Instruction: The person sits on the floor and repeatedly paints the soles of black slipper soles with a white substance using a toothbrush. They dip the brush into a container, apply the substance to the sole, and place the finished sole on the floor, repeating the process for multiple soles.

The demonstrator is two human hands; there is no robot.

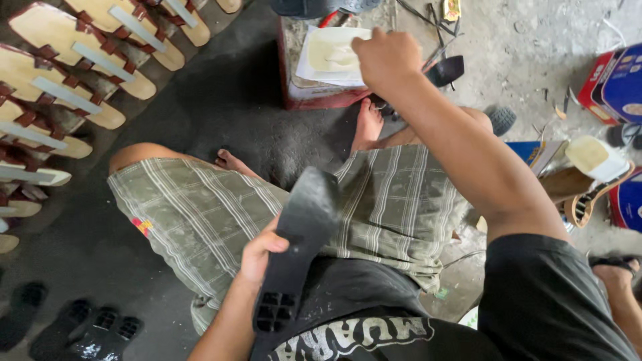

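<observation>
Hands of a seated person work over plaid shorts [200, 214]: the left hand [257, 251] curls its fingers around a black shoe sole [297, 247] tilted across the lap. The right hand [386, 59], closed into a fist, reaches to a glue-smeared white sheet [331, 53] on a red box [314, 100]; what it grips is hidden.

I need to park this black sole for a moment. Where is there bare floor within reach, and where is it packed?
Bare dark floor lies between the row of tan sandals at the left and the red box ahead. A strip runs by the left knee above the black soles on the floor. Crowded: the box top under the right hand, and the right side with boxes.
</observation>
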